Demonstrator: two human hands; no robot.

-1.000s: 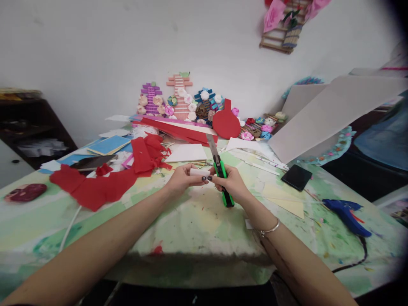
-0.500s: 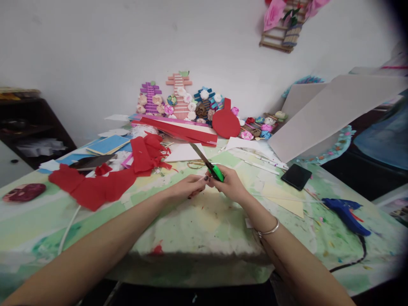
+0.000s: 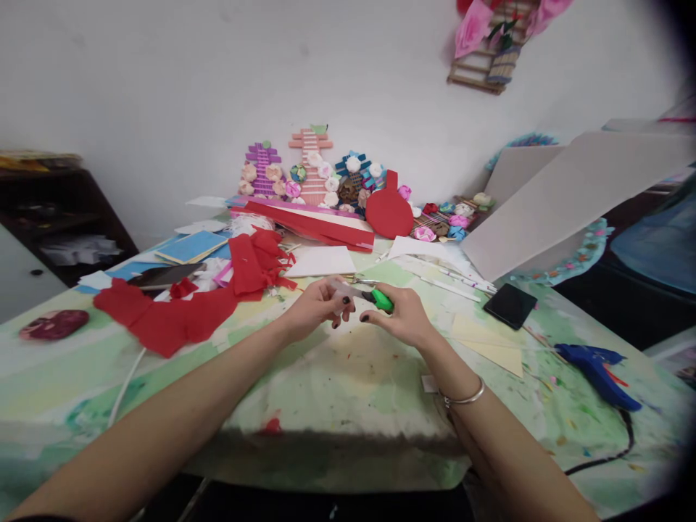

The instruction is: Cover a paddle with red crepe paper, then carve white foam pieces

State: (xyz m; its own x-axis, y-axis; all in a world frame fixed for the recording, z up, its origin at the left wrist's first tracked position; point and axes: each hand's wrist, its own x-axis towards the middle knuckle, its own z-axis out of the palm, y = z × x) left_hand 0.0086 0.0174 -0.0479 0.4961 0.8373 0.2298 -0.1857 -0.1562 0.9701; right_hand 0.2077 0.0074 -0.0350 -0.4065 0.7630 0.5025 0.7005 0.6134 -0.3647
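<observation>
My right hand (image 3: 405,313) is closed round the green and black handle of a knife (image 3: 382,301), its thumb apart from the handle. The knife points left towards my left hand (image 3: 320,310), and its blade is partly hidden there. The fingers of my left hand are bent together at the blade end, round something pale and translucent that is too blurred to make out. Both hands are above the near middle of the table. Just beyond them, partly covered, lie scissors (image 3: 365,281) beside a white sheet (image 3: 322,262).
Crumpled red fabric (image 3: 188,321) lies on the left, near a dark red pouch (image 3: 54,325). On the right are a black phone-like slab (image 3: 510,305), yellow paper (image 3: 483,341) and a blue glue gun (image 3: 598,373) with its cord. Large grey boards (image 3: 565,196) lean at the back right.
The knife has turned from pointing up and away to pointing left. Its blade end is now at my left hand, which has risen slightly. My right thumb has moved off the handle.
</observation>
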